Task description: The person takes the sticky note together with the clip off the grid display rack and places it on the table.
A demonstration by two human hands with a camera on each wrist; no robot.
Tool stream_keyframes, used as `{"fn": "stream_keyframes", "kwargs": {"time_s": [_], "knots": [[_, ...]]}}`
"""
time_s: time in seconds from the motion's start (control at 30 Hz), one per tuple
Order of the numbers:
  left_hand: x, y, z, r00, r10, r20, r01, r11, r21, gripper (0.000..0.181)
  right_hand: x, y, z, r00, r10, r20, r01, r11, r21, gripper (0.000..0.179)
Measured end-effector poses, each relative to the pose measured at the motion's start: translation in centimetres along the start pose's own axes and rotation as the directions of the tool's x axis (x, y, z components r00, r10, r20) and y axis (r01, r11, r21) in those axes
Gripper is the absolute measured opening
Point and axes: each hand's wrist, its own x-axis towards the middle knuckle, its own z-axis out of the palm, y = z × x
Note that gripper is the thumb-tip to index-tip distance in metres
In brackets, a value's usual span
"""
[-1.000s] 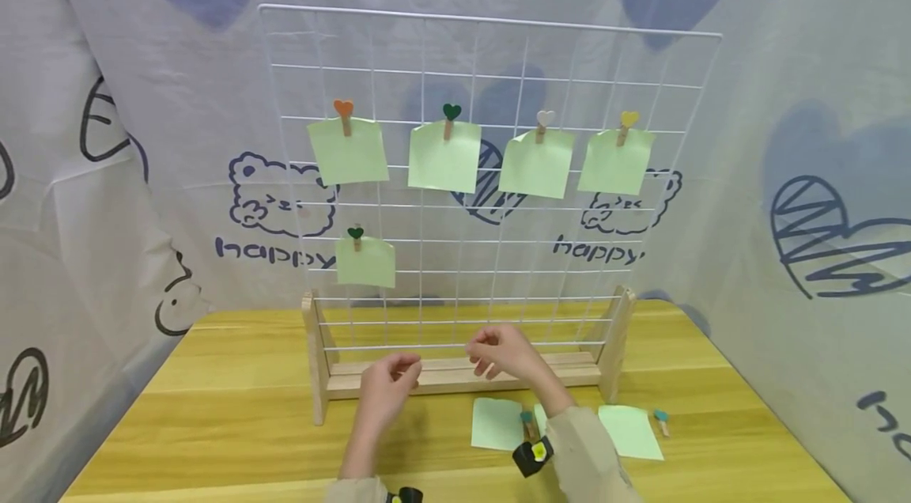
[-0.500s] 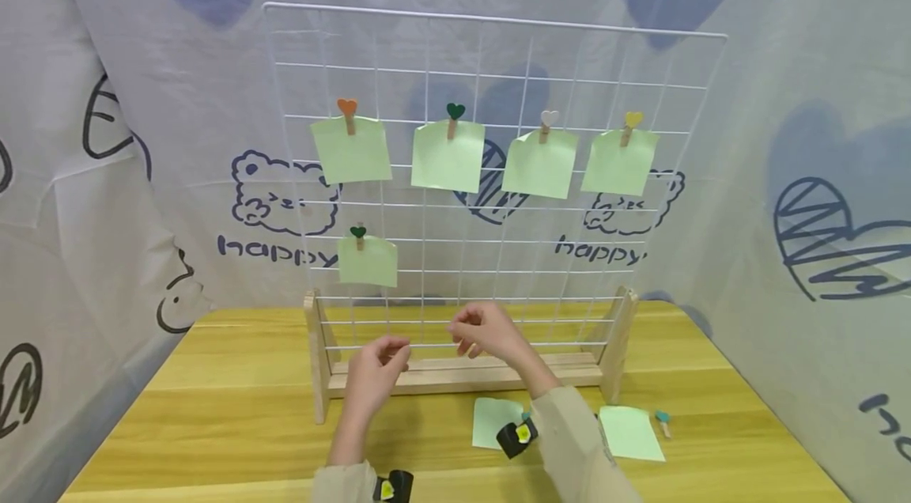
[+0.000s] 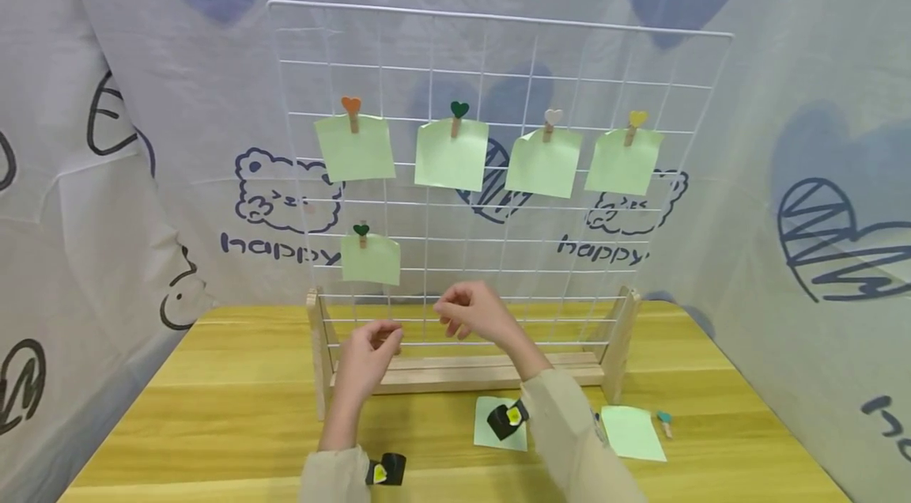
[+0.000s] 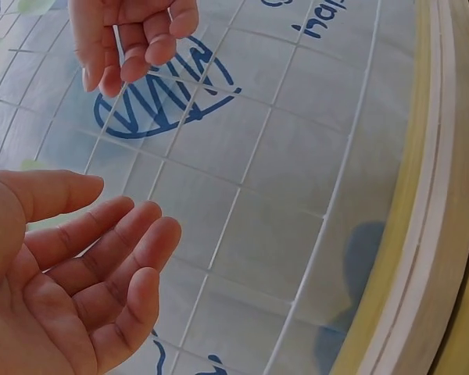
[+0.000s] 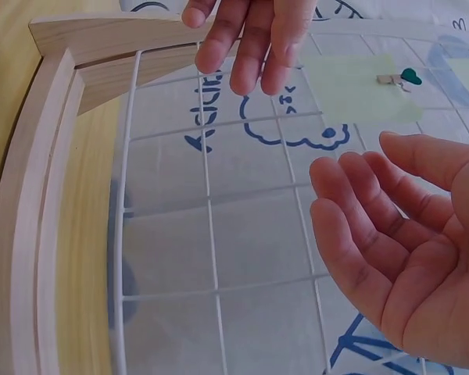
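Note:
My left hand [image 3: 366, 357] is raised in front of the lower left of a white wire grid [image 3: 498, 15], its fingers loosely bent and nothing in them. To its right, my right hand [image 3: 480, 315] hovers a little higher, also holding nothing; both wrist views show bare palms and relaxed fingers. A pale green sticky note [image 3: 372, 262], held by a clothespin with a dark green heart [image 3: 361, 231], hangs on the grid just above the left hand. Higher up, a row of several similar notes [image 3: 451, 159] hangs from heart clothespins in orange, dark green, white and yellow.
A wooden stand [image 3: 491, 379] carries the grid on a yellow wood-grain table [image 3: 235, 376]. Toward the front right lie a green note [image 3: 633, 433], a clothespin with a teal heart [image 3: 665, 422], and another note [image 3: 491, 440] partly covered by the right wrist's camera. Printed cloth hangs behind.
Both hands have risen and shifted left toward the grid's lower left part, with the right sleeve now covering more of the things on the table. The notes on the grid stay put.

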Motion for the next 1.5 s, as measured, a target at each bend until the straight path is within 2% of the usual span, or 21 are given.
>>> {"fn": "stream_keyframes", "kwargs": {"time_s": [0.27,0.5,0.73,0.93,1.07,1.3,1.4,1.5], "knots": [[0.5,0.3,-1.1,1.000,-0.007,-0.027,0.006,0.999,-0.037,0.020,0.8,-0.9,0.6,0.999,-0.045,-0.004,0.046,0.999,0.024,0.014],[0.7,0.9,-2.1,0.999,-0.005,-0.054,0.005,1.000,0.006,0.021,1.2,-2.1,0.9,0.993,-0.107,-0.040,0.107,0.994,0.008,0.014],[1.0,1.0,-2.8,0.998,-0.011,-0.070,0.012,1.000,0.013,0.020,1.7,-3.0,1.0,0.988,-0.133,-0.085,0.130,0.991,-0.039,0.011],[1.4,1.0,-3.6,0.992,0.006,-0.123,-0.003,1.000,0.025,0.019,2.3,-3.7,1.4,0.981,-0.166,-0.102,0.162,0.986,-0.050,0.014],[1.7,1.4,-4.0,0.986,0.005,-0.165,-0.003,1.000,0.013,0.018,2.9,-4.0,1.5,0.967,-0.224,-0.120,0.222,0.975,-0.029,0.013],[2.1,2.7,-4.6,0.976,-0.028,-0.216,0.010,0.996,-0.084,0.017,3.5,-4.8,1.6,0.932,-0.318,-0.175,0.314,0.948,-0.054,0.011],[2.2,3.2,-4.9,0.969,0.002,-0.247,-0.024,0.996,-0.083,0.017,3.7,-5.2,1.9,0.921,-0.345,-0.180,0.336,0.938,-0.079,0.011],[2.3,3.5,-5.2,0.955,0.046,-0.294,-0.069,0.995,-0.067,0.016,4.1,-5.5,2.2,0.912,-0.373,-0.171,0.358,0.927,-0.113,0.012]]}}
